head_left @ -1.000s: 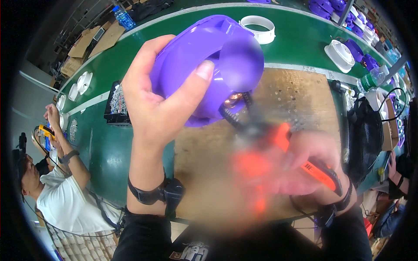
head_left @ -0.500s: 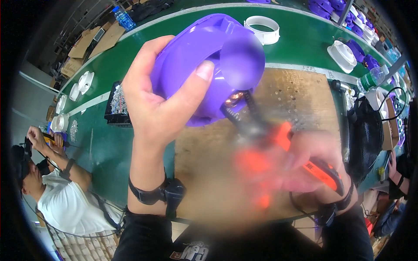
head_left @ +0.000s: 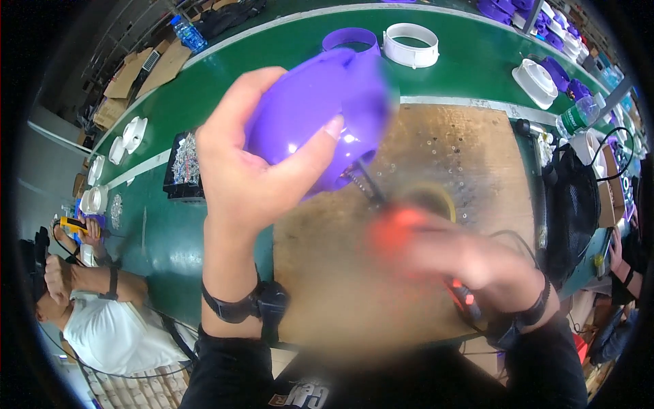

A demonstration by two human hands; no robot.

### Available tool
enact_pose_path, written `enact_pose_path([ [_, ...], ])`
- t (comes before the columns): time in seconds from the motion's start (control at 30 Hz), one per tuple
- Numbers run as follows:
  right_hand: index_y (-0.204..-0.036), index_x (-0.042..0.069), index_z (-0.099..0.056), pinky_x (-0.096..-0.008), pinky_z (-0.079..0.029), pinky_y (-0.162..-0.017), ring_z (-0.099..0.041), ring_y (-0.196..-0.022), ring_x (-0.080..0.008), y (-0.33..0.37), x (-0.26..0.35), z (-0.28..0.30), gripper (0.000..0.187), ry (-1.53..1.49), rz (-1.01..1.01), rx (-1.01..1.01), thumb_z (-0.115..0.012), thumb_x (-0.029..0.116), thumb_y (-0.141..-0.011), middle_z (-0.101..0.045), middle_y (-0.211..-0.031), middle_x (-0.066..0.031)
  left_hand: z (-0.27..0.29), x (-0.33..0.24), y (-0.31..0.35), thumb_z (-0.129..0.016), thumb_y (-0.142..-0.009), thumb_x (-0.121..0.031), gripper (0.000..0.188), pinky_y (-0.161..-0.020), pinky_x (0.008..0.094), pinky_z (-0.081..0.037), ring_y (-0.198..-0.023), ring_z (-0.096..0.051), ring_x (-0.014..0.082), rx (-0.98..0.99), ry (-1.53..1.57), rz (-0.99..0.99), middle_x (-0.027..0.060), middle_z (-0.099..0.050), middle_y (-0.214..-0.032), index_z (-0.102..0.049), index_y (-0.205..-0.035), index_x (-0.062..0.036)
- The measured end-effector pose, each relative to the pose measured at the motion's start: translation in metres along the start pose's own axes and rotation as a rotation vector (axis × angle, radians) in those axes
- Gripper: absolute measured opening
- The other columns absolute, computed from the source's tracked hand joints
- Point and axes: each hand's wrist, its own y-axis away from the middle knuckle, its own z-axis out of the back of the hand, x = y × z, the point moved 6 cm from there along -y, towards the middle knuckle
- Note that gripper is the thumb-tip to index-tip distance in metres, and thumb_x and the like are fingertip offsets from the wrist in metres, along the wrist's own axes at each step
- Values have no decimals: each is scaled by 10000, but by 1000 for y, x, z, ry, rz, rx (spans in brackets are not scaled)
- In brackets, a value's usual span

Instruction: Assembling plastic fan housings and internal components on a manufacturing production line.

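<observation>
My left hand (head_left: 238,163) grips a rounded, glossy purple plastic housing (head_left: 296,112) in front of me, thumb across its near side and fingers behind it. My right hand (head_left: 470,262), smeared by motion, is closed around a pair of pliers (head_left: 370,185) with red-and-black handles. Their dark, toothed jaws reach into an opening at the housing's lower right edge. What the jaws touch inside is hidden. The housing's right side is blurred.
Below my hands lies a brown board (head_left: 490,157) with small metal rings scattered on it. A purple ring (head_left: 334,35) and white ring (head_left: 411,57) stand beyond. A black tray (head_left: 184,192) holds small metal parts. At left, another person (head_left: 109,327) works.
The housing has tilted and dropped slightly, exposing the purple ring behind it. My right hand has moved left with the pliers. The copper-coloured piece at the jaws is now out of sight.
</observation>
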Motion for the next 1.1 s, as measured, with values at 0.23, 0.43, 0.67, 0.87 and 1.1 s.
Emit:
enact_pose_path([
  [0.23, -944, 6, -563, -360, -473, -882, -592, -806, -217, 6, -16, 5, 326, -152, 268, 154, -579, 331, -921, -572, -825, -68, 14, -10, -1, -776, -754, -122, 449, -803, 266, -500, -872, -628, 139, -67, -34, -108, 99, -655, -994, -581, -1118, 54],
  [0.43, -1096, -38, -562, -371, -468, -875, -593, -848, -234, 13, -20, 9, 319, -32, 653, 223, -552, 246, -950, -597, -886, -92, 20, -21, 1, -735, -780, -179, 558, -921, 298, -463, -999, -606, 168, -108, 11, -116, 127, -620, -1120, -529, -1228, 81],
  [0.67, -1036, -37, -582, -343, -488, -819, -600, -858, -185, 23, -5, -12, 233, -121, 364, 13, -545, 181, -963, -612, -906, -90, 31, -31, 9, -760, -762, -193, 590, -927, 303, -456, -1007, -604, 182, -106, -109, -215, 134, -616, -1123, -530, -1228, 88],
  [0.87, -1047, -50, -561, -331, -482, -783, -596, -787, -179, 26, 36, -25, 252, 359, 807, 105, -558, 179, -943, -594, -903, -90, 47, -30, 2, -803, -712, -157, 564, -833, 282, -490, -912, -634, 174, -154, -31, -283, 123, -646, -1020, -560, -1166, 74],
  [1.1, -1155, -39, -442, -322, -460, -671, -527, -710, -170, -2, 26, -48, 459, 58, -49, -101, -602, 226, -816, -520, -859, -62, 71, -19, 5, -835, -672, -120, 535, -724, 258, -527, -823, -658, 159, -200, 137, -300, 116, -663, -955, -584, -1111, 55],
])
